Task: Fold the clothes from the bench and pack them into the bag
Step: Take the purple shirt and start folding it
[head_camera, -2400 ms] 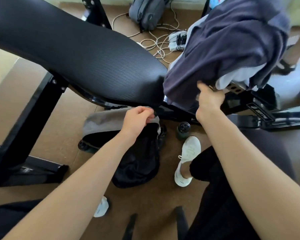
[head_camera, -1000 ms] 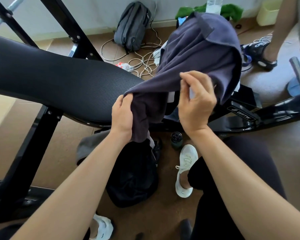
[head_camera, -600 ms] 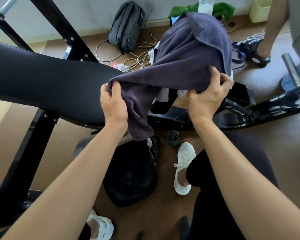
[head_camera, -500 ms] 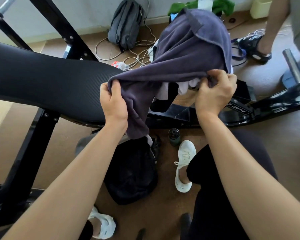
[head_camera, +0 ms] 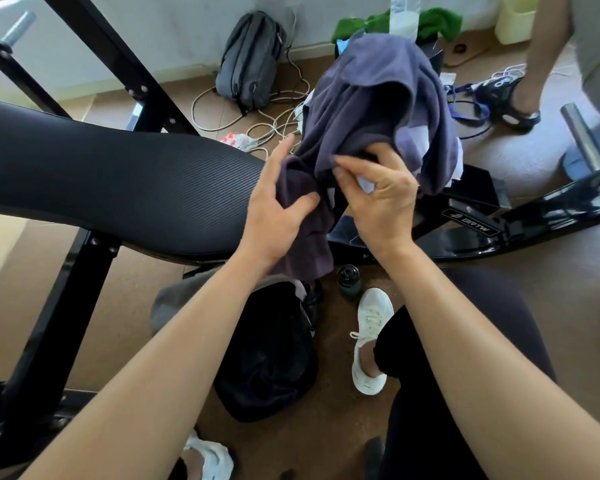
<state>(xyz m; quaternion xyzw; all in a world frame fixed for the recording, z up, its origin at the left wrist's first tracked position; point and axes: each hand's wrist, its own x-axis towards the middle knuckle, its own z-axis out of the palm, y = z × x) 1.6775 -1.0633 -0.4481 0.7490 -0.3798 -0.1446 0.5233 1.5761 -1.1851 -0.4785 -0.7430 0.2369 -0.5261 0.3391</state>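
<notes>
Released since the earlier frame: the left hand (head_camera: 274,206) no longer gripped the cloth.
Step in hand: drawing the purple garment (head_camera: 378,109) off the table (head_camera: 118,178) for folding. It hung over the table's raised end at 1 o'clock. Left fingers (head_camera: 284,152) spread wide, thumb resting on cloth; the right hand (head_camera: 381,195) pinched the hem between thumb and forefinger. Next move, by judgement: regrip left, lift clear, lay flat. The bag (head_camera: 267,348) sat below at 6 o'clock.
</notes>
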